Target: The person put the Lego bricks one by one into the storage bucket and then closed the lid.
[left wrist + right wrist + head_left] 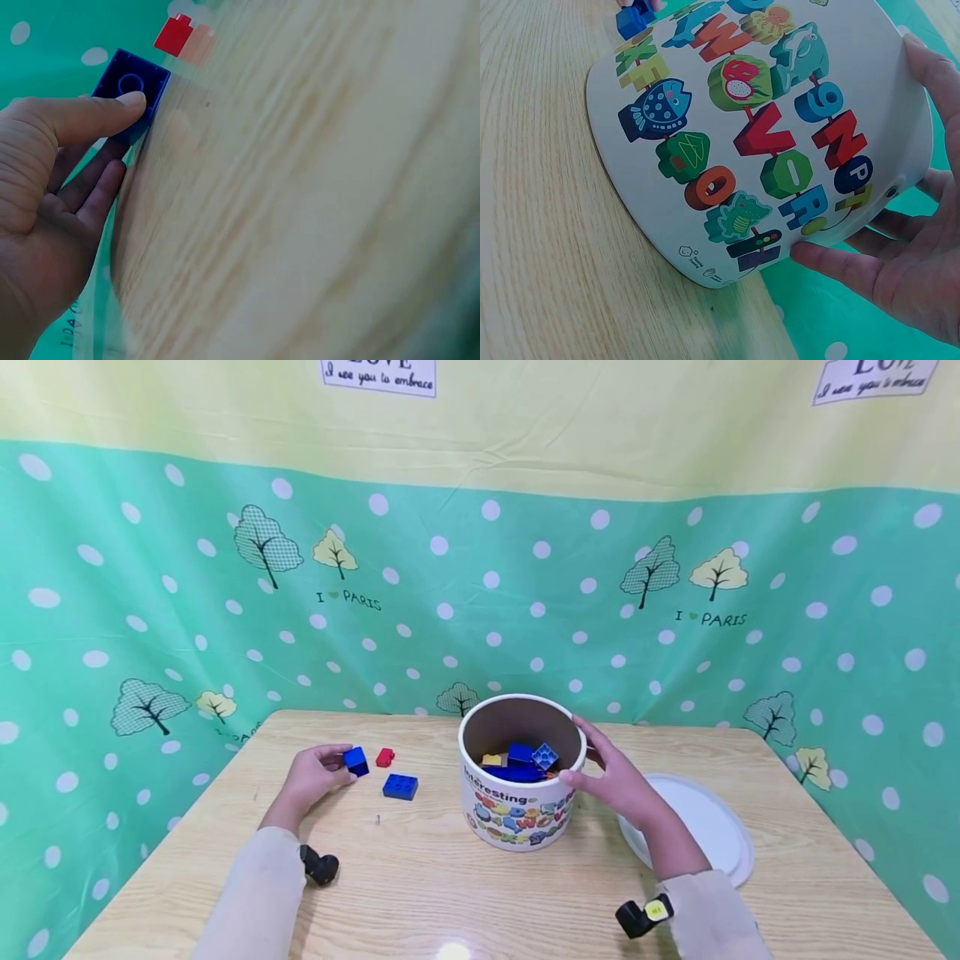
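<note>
My left hand (315, 782) pinches a blue toy brick (356, 762) between thumb and fingers over the left part of the table. In the left wrist view the hollow underside of this blue brick (131, 84) shows, with the thumb across its edge. Near it lie a small red brick (385, 757) and a larger blue brick (401, 787) with studs up. My right hand (611, 777) holds the right side of a round white bucket (517, 814), its thumb at the rim and fingers spread round the wall. Blue and yellow bricks (492, 760) lie inside the bucket.
A round white lid (712, 827) lies on the wooden table (465, 902), partly behind the right forearm. A tiny pale object (378, 819) sits in front of the larger blue brick. A green and yellow patterned curtain (517, 577) hangs along the back and sides.
</note>
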{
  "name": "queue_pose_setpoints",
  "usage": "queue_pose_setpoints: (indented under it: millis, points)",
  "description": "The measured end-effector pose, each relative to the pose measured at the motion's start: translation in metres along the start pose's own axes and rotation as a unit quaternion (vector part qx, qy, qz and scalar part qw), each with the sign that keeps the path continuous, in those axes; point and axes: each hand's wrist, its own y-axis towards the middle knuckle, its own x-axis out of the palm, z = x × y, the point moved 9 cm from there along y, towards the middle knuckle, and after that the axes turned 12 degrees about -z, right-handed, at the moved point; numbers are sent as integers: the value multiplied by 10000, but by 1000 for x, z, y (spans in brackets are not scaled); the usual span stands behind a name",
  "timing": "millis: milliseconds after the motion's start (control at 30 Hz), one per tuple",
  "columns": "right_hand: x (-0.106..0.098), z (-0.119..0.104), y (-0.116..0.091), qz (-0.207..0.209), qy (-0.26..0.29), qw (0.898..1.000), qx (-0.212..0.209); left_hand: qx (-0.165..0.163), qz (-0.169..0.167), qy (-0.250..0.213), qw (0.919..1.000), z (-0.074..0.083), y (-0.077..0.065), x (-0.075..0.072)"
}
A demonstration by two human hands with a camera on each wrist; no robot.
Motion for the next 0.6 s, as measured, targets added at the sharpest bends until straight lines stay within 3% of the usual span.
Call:
queue_pose_setpoints:
  millis: [333, 600]
  points:
    - [3, 2, 0, -20, 9, 10000, 13, -246, -107, -1, 9996, 3, -14, 0]
    - [-1, 1, 0, 4, -42, 10000, 82, 281, -167, 133, 9994, 30, -25, 3]
